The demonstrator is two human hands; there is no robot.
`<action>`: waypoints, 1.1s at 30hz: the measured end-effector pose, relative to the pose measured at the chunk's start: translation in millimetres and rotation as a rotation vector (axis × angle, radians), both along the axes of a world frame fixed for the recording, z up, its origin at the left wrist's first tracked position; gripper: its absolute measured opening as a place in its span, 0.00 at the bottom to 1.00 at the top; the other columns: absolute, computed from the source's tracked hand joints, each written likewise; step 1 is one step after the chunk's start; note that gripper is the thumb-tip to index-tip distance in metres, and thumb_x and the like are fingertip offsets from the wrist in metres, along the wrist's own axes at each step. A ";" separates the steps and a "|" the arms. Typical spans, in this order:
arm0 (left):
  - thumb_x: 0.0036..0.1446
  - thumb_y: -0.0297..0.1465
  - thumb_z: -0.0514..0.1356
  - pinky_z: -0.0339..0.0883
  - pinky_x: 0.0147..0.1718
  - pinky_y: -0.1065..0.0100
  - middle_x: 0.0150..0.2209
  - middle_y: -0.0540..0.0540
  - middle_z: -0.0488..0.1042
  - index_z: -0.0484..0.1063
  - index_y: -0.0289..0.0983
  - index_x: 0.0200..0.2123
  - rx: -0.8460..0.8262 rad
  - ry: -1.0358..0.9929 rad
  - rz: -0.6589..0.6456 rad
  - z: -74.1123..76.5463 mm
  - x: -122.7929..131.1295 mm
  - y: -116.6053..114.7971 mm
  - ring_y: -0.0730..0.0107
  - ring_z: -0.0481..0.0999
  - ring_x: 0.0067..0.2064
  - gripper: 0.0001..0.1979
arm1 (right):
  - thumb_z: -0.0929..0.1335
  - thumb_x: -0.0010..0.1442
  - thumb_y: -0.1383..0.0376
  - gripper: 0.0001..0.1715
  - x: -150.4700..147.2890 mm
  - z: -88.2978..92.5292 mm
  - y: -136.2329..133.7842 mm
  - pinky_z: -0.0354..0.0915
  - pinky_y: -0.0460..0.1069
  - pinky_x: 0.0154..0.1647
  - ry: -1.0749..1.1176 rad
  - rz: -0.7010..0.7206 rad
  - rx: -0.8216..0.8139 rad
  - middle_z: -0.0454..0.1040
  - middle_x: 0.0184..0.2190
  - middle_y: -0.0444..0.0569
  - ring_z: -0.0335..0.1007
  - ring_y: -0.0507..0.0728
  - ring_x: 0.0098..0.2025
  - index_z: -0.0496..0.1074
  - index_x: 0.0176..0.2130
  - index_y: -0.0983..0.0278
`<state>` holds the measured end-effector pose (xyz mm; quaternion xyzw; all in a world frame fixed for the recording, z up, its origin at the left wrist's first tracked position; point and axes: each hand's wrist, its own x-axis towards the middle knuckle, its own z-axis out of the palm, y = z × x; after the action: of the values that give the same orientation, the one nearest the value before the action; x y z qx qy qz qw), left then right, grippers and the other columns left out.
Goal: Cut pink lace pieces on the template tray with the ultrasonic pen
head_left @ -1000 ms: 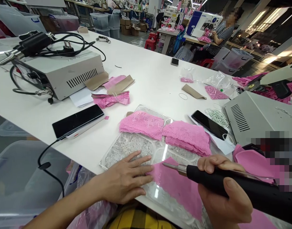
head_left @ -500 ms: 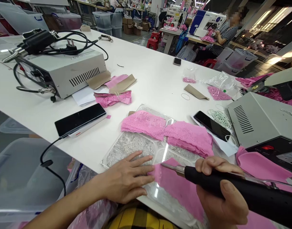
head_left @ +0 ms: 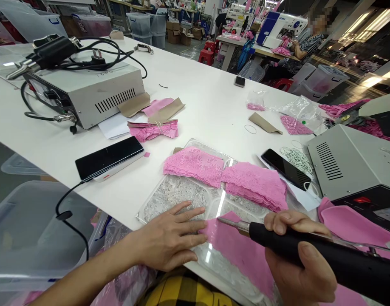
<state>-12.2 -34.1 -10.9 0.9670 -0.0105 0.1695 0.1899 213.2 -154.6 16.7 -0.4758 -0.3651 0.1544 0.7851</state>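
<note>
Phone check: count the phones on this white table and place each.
3. The left phone lies left of the pink lace stacks; the right phone beside the grey machine; the far phone near the table's far edge. Others could be covered.

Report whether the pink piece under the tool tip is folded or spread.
Spread: the pink piece lies flat on the clear plate, left hand pinning its edge, tool touching it.

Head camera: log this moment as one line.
left hand flat on pink fabric | right hand grips black-handled tool, metal tip at fabric edge | clear sheet beneath | pink lace stacks behind
</note>
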 end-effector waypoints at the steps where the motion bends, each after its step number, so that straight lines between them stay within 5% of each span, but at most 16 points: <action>1: 0.68 0.38 0.54 0.42 0.69 0.53 0.57 0.44 0.73 0.71 0.37 0.55 -0.001 0.001 0.000 0.4 0.1 0.0 0.56 0.60 0.67 0.17 | 0.68 0.51 0.64 0.05 0.0 -0.3 -0.1 0.65 0.52 0.28 -0.006 0.007 -0.001 0.67 0.29 0.44 0.61 0.51 0.26 0.70 0.31 0.62; 8: 0.67 0.37 0.55 0.45 0.68 0.52 0.57 0.44 0.74 0.72 0.37 0.54 -0.006 0.007 0.000 4.2 -0.3 1.4 0.56 0.61 0.66 0.17 | 0.68 0.51 0.64 0.04 1.5 1.2 0.5 0.65 0.52 0.28 0.006 -0.007 -0.012 0.68 0.29 0.44 0.61 0.51 0.26 0.70 0.31 0.62; 20: 0.67 0.35 0.56 0.40 0.69 0.50 0.62 0.46 0.67 0.66 0.39 0.61 0.091 0.048 -0.027 7.2 17.6 9.8 0.56 0.53 0.69 0.20 | 0.67 0.46 0.65 0.05 38.4 5.3 -22.0 0.61 0.50 0.25 0.037 -0.290 0.046 0.68 0.28 0.45 0.60 0.50 0.24 0.71 0.27 0.63; 26: 0.67 0.39 0.56 0.34 0.69 0.43 0.65 0.46 0.63 0.65 0.39 0.61 0.110 0.106 -0.093 6.8 44.3 8.8 0.52 0.54 0.69 0.22 | 0.67 0.48 0.65 0.05 35.2 -1.5 -21.9 0.62 0.50 0.26 0.039 -0.255 0.046 0.67 0.28 0.44 0.60 0.50 0.25 0.71 0.28 0.63; 33: 0.67 0.37 0.56 0.33 0.68 0.43 0.63 0.44 0.66 0.65 0.39 0.61 0.047 0.071 -0.095 2.5 46.9 9.9 0.55 0.53 0.70 0.21 | 0.67 0.48 0.65 0.05 36.7 0.5 -24.5 0.62 0.50 0.26 0.034 -0.261 0.060 0.67 0.28 0.45 0.60 0.50 0.25 0.71 0.29 0.63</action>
<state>34.7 -24.3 -8.4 0.9750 -0.0534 0.1255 0.1752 249.8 -179.1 17.2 -0.4929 -0.2911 0.0482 0.8185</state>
